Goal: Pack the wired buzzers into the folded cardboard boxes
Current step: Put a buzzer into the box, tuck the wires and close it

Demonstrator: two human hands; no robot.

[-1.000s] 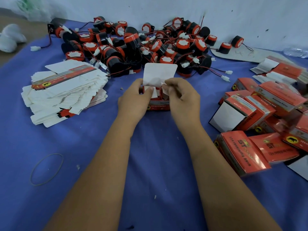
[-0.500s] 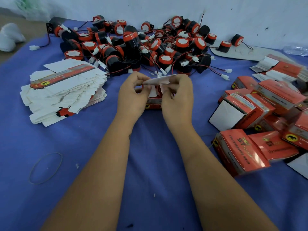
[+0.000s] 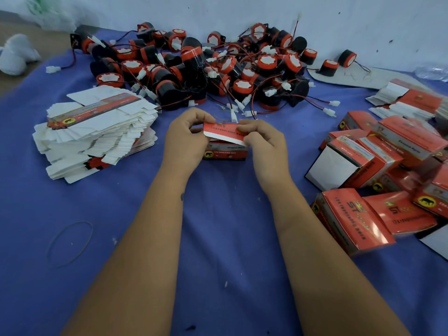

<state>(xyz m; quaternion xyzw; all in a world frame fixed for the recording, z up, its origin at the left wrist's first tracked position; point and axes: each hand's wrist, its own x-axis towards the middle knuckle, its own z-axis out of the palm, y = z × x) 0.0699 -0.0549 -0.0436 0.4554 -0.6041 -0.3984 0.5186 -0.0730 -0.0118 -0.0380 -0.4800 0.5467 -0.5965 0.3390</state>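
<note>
Blue cloth (image 3: 218, 238) covers the whole table under your arms. Far left, a white lump (image 3: 14, 57) sits just off the cloth's edge, and nearer you a thin rubber band (image 3: 70, 243) lies loose on the blue. Beside it, further back, the stack of flat boxes (image 3: 97, 132) is fanned out, white sides mostly up, one red printed strip across the top. Behind that, the heap of buzzers (image 3: 201, 71) sprawls along the wall, black bodies, red caps, red and black wires with white plugs trailing toward you. Now centre: your left hand (image 3: 186, 141) is curled on the left end of the box (image 3: 225, 149), which stands on the cloth just in front of the heap. Its red lid flap (image 3: 224, 133) is folded over, nearly level, with the white edge not quite tucked. Your right hand (image 3: 264, 146) pinches the flap's right end, thumb on top, fingers curled beneath. What's inside the box is hidden. Two buzzers stand apart on a grey sheet (image 3: 358, 78) by the wall. Over on the right, packed boxes (image 3: 378, 170) lie tumbled together, red faces and one white end showing, more flat ones behind them.
</note>
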